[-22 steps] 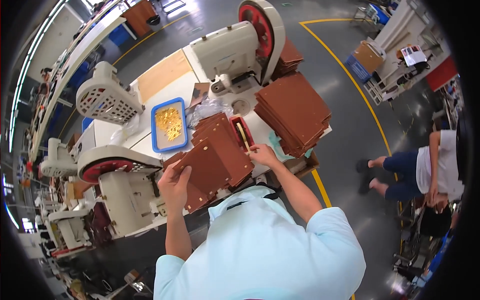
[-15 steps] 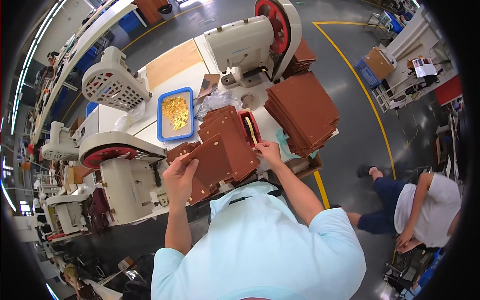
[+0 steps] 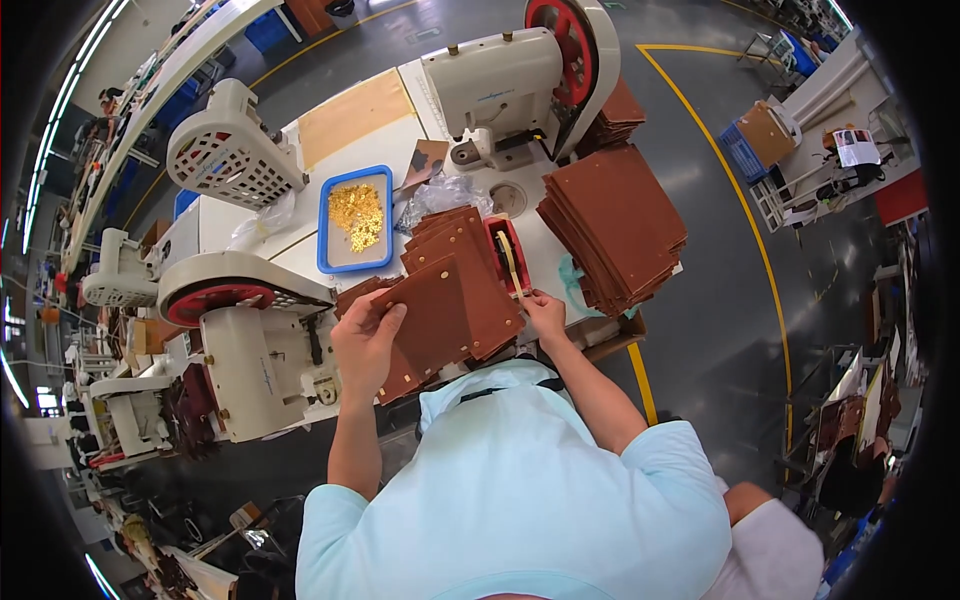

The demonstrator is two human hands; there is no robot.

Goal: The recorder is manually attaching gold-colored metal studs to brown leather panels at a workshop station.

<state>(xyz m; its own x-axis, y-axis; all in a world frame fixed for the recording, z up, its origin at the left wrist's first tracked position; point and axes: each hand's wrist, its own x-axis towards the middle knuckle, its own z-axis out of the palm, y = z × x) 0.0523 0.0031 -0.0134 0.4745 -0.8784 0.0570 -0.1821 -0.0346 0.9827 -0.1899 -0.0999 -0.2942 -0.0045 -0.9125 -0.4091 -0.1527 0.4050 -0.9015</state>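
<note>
My left hand (image 3: 368,345) pinches the edge of a brown leather-like panel (image 3: 425,320) between thumb and fingers. Small gold studs dot the panel, which lies tilted over a pile of similar panels (image 3: 488,290). Close to the pile's right side stands a red tape dispenser (image 3: 491,233) with a pale roll of tape (image 3: 511,262) in it. My right hand (image 3: 544,314) is closed at the dispenser's near end, fingertips pressed together there. Whether a bit of tape is between those fingertips is too small to tell.
A blue-rimmed tray (image 3: 325,225) of gold fittings (image 3: 358,212) sits beyond the pile. On the right rises a tall stack of brown panels (image 3: 620,215). White machines (image 3: 495,80) with red wheels surround the table. At lower right is a person in white (image 3: 775,550).
The other person has gone from the right side to the lower right, close behind me. My left hand still holds the panel, and my right hand stays at the dispenser.
</note>
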